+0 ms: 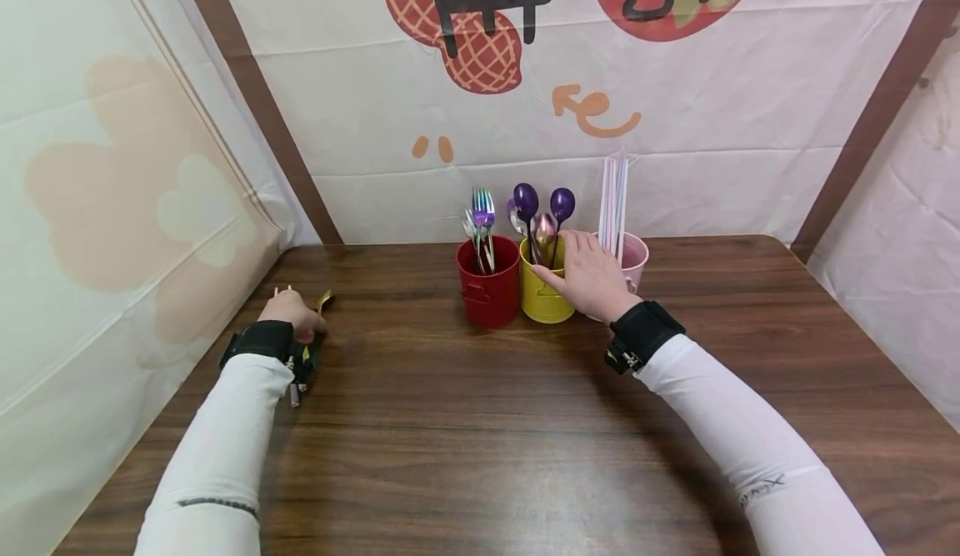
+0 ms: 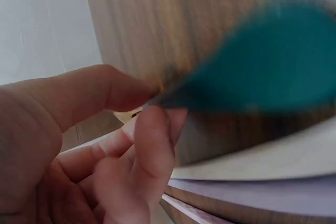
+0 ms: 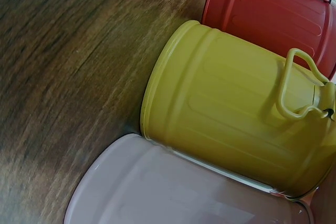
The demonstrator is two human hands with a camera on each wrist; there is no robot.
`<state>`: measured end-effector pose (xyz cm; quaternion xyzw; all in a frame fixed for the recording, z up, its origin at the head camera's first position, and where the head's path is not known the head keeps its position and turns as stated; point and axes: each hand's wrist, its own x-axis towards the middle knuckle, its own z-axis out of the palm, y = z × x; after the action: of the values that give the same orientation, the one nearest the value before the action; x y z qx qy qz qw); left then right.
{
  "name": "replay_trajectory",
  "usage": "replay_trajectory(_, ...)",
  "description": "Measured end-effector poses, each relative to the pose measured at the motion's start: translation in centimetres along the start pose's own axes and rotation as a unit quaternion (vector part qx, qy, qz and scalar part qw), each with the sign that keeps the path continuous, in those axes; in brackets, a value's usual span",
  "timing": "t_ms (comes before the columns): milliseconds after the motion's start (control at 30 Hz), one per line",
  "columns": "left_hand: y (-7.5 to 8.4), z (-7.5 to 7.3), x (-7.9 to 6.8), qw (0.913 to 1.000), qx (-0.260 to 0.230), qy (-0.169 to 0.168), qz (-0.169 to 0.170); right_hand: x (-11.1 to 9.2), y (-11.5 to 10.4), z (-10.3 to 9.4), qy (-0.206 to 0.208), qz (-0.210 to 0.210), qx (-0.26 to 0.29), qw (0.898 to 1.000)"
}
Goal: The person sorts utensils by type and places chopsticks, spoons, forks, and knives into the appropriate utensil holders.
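Note:
My left hand (image 1: pixel 291 313) is over the table's left side. Its thumb and fingertips pinch the dark neck of a teal spoon (image 2: pixel 273 59), whose broad end is blurred. A gold piece (image 1: pixel 324 299) pokes out beyond that hand; I cannot tell whether it is part of the same spoon. At the back, my right hand (image 1: pixel 596 277) rests over the rim of the yellow bucket (image 1: pixel 547 302), fingers extended and thumb out to the left. Purple spoons (image 1: pixel 527 199) and a pinkish spoon (image 1: pixel 546 231) stand in this bucket. The hand partly hides the pink bucket (image 3: pixel 152 187).
A red bucket (image 1: pixel 491 302) with forks (image 1: pixel 482 210) stands left of the yellow one. Pale straws (image 1: pixel 613 206) rise from the pink bucket. All three buckets are close together on the wooden table (image 1: pixel 450 423), with a printed cloth (image 1: pixel 360 114) hanging behind.

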<state>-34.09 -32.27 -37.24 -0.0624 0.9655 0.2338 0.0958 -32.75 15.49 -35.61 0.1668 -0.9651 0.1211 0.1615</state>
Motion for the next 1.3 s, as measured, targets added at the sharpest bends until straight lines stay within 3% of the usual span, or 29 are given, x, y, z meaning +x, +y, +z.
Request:
replay_trajectory(100, 0.4, -0.1, -0.3, 0.9994, 0.014, 0.029, 0.014, 0.0, -0.1, 0.1, -0.002, 0.001, -0.002, 1.0)
replay_trajectory(167, 0.9, -0.3, -0.6, 0.9968, 0.018, 0.069, 0.037, 0.1, 0.0, 0.1, -0.003, 0.0, -0.003, 1.0)
replay_trajectory(333, 3.3, -0.7, -1.4, 0.9818, -0.008, 0.163, 0.096, 0.2, 0.1, 0.2, -0.002, -0.002, -0.003, 1.0)
replay_trajectory(500, 6.2, -1.1, -2.2, 0.9703, -0.067, 0.202, 0.116, 0.2, 0.1, 0.1, -0.001, 0.0, 0.002, 1.0)
replay_trajectory(633, 8.4, -1.1, -2.8, 0.9598, -0.144, 0.205, 0.127, 0.1, -0.1, 0.0, 0.002, -0.001, 0.001, 1.0)
replay_trajectory(767, 10.6, -0.9, -3.4, 0.9308, -0.245, 0.215, 0.165, 0.1, -0.2, -0.1, 0.006, -0.002, -0.001, 1.0)
replay_trajectory(933, 13.7, -0.9, -4.6, 0.8712, -0.378, 0.219, 0.224, 0.1, -0.2, 0.0, 0.004, 0.001, 0.0, 1.0)
replay_trajectory(1033, 15.5, -0.8, -5.3, 0.8438, -0.424, 0.212, 0.251, 0.1, -0.1, 0.0, 0.005, 0.0, 0.001, 1.0)
replay_trajectory(1167, 18.0, -0.4, -6.0, 0.8171, -0.451, 0.21, 0.291, 0.1, -0.1, 0.0, 0.009, -0.003, 0.0, 1.0)
replay_trajectory(1300, 20.6, 0.3, -6.0, 0.8017, -0.461, 0.201, 0.323, 0.1, -0.1, 0.0, 0.006, -0.005, -0.003, 1.0)
